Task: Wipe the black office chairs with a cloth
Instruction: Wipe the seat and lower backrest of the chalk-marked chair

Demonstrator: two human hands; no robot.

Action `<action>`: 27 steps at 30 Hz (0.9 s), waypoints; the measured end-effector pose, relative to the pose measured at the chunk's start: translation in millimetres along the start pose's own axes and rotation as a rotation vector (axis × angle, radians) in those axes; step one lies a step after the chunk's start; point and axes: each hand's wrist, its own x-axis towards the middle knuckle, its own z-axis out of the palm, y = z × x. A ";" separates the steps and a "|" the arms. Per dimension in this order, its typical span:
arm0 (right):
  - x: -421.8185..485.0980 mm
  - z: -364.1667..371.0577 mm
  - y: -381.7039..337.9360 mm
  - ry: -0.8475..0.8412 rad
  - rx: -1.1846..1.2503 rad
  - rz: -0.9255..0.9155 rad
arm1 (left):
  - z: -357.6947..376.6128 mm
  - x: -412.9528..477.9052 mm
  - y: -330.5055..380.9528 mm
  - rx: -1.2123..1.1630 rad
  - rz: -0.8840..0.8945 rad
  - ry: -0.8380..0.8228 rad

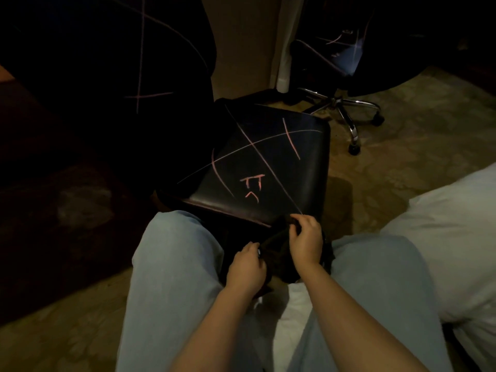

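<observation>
A black office chair seat stands right in front of my knees, crossed with pink chalk lines and small marks. Its dark backrest rises at the upper left, also chalked. A dark cloth is bunched between my knees at the seat's near edge. My left hand grips the cloth's lower part. My right hand pinches its upper edge, just by the seat's front rim. A second black chair with chalk marks stands at the upper right.
The second chair's chrome star base with castors sits on the patterned carpet. A white pillow or duvet lies at the right, beside my leg. My legs in light jeans flank the cloth. A pale wall post stands behind the chairs.
</observation>
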 end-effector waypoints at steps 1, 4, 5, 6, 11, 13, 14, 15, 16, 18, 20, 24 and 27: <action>1.0 -5.5 6.8 0.015 -0.012 0.039 | 1.3 0.2 1.7 0.001 0.012 -0.002; 7.5 -21.5 39.3 0.023 -0.023 0.204 | 4.4 0.9 6.8 -0.014 0.021 -0.019; 10.0 -26.1 49.3 0.009 0.006 0.281 | 5.3 1.6 8.2 -0.013 0.026 -0.019; 12.4 -29.3 56.1 -0.002 0.055 0.350 | 5.8 2.3 9.4 -0.008 0.032 -0.016; 17.5 -19.1 30.8 0.076 0.198 0.358 | 6.2 3.6 10.9 -0.004 0.039 -0.002; 16.9 -7.1 7.9 0.099 0.194 0.267 | 4.0 2.6 7.6 -0.005 0.030 0.007; 16.4 -0.5 -2.7 0.082 0.179 0.203 | 2.5 2.3 5.2 -0.005 0.026 0.013; 15.9 6.5 -12.1 0.045 0.148 0.124 | 1.0 2.4 2.6 -0.006 0.022 0.020; 15.3 13.1 -19.6 -0.006 0.104 0.038 | -0.5 2.5 -0.1 -0.008 0.017 0.027; 15.4 24.3 -26.3 -0.095 0.020 -0.118 | -2.2 3.9 -4.6 -0.011 0.008 0.038; 18.0 28.2 -21.8 -0.148 -0.051 -0.206 | -2.3 5.3 -6.6 -0.013 0.000 0.040; 21.1 20.0 -3.2 -0.102 -0.138 -0.269 | 2.5 6.7 -3.5 -0.020 0.019 0.026; 21.3 7.6 9.8 -0.019 -0.073 -0.157 | 4.7 6.5 2.4 -0.022 0.027 0.014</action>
